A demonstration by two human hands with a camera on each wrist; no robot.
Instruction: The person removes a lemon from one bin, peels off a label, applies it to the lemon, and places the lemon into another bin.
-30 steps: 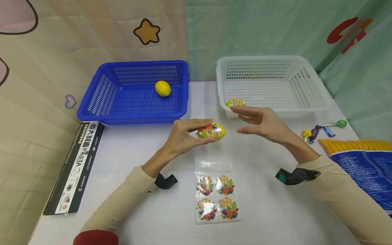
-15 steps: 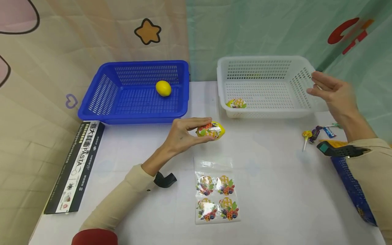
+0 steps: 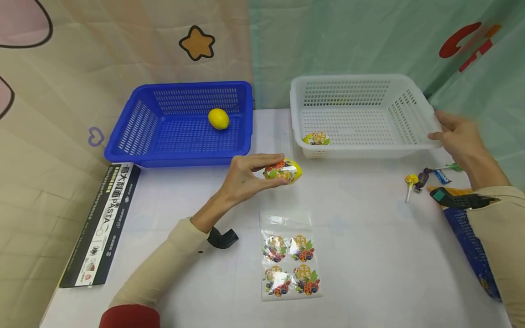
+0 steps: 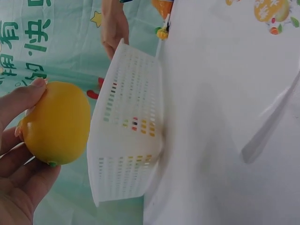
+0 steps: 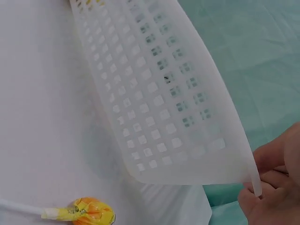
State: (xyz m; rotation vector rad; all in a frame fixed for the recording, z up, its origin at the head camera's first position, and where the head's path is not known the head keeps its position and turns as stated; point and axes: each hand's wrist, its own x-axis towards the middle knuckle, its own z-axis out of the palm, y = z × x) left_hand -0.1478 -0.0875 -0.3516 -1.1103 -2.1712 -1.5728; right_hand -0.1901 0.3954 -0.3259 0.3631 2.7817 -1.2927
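Observation:
My left hand (image 3: 266, 171) holds a yellow lemon (image 3: 287, 170) with a colourful fruit sticker on it, just above the table between the two baskets. The left wrist view shows that lemon (image 4: 56, 124) held in my fingertips (image 4: 21, 96). My right hand (image 3: 440, 130) grips the front right corner of the white basket (image 3: 369, 152). In the right wrist view my fingers (image 5: 269, 187) pinch the rim of the basket (image 5: 154, 93). A second stickered lemon (image 3: 316, 138) lies in the white basket's front left corner.
A blue basket (image 3: 176, 159) at the back left holds a plain lemon (image 3: 218, 118). A sheet of fruit stickers (image 3: 290, 266) lies in front. A black pasta box (image 3: 102, 223) lies at the left edge. A lollipop (image 3: 410, 181), candies (image 3: 428, 175) and a blue-yellow bag (image 3: 471, 246) are at the right.
My right hand left the lemon, swung right past the white basket and came down to grip its front right corner. My left hand has kept the stickered lemon nearly in place.

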